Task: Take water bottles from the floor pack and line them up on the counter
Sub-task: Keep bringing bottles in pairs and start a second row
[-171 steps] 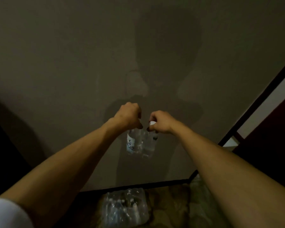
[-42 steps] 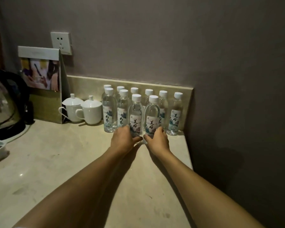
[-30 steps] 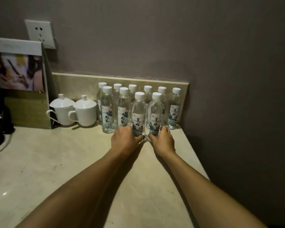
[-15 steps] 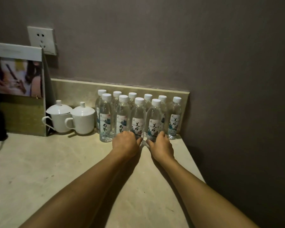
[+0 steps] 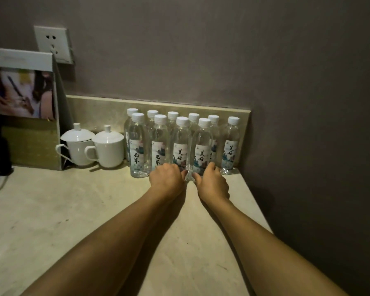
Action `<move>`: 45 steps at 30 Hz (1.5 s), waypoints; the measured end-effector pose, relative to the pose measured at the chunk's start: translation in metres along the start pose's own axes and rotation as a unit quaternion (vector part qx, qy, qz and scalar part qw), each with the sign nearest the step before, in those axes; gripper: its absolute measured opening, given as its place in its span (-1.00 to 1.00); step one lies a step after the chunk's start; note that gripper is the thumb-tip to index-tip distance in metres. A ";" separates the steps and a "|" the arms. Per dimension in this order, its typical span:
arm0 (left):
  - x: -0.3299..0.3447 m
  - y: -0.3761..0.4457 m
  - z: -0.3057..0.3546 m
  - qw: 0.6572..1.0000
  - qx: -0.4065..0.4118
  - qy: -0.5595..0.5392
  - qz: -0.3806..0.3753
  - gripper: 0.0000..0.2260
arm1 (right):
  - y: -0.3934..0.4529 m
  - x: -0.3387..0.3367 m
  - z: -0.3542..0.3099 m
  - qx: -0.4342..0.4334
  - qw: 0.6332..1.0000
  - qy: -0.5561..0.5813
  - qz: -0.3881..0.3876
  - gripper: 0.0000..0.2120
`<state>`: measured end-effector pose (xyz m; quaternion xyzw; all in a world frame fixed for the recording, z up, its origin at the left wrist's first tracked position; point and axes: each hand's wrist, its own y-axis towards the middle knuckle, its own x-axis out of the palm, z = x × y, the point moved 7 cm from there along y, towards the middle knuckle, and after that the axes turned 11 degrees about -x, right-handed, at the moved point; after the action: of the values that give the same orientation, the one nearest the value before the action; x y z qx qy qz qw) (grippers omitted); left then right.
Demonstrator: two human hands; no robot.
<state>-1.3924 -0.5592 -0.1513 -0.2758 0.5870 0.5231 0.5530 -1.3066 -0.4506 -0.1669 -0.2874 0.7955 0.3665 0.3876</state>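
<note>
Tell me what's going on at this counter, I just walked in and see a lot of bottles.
A person is lining up clear plastic water bottles with white caps on the beige stone counter. The left hand and right hand each grip the base of a front-row bottle, upright against the back row. Two white lidded ceramic cups stand to the left.

Two white lidded cups (image 5: 94,146) stand side by side near the backsplash (image 5: 107,110). Left of them leans a printed card stand (image 5: 24,107), below a white wall socket (image 5: 52,44).
</note>
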 end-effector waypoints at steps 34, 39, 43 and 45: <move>0.014 0.006 0.003 0.999 0.018 -0.034 -0.020 -0.56 | -0.013 -0.005 -0.002 0.040 0.999 0.008 0.024 -0.53; 0.013 0.004 0.002 0.999 0.010 -0.046 -0.020 -0.58 | -0.014 -0.008 -0.002 0.040 0.999 0.001 0.024 -0.56; 0.012 0.003 0.001 0.999 0.005 -0.046 -0.022 -0.59 | -0.013 -0.007 -0.001 0.041 0.999 0.005 0.024 -0.57; 0.013 0.004 0.001 0.998 0.007 -0.050 -0.025 -0.59 | -0.013 -0.007 0.001 0.048 0.998 0.017 0.031 -0.57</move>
<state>-1.3989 -0.5541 -0.1619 -0.2600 0.5549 0.5185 0.5964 -1.2931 -0.4558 -0.1658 -0.2502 0.8271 0.3346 0.3760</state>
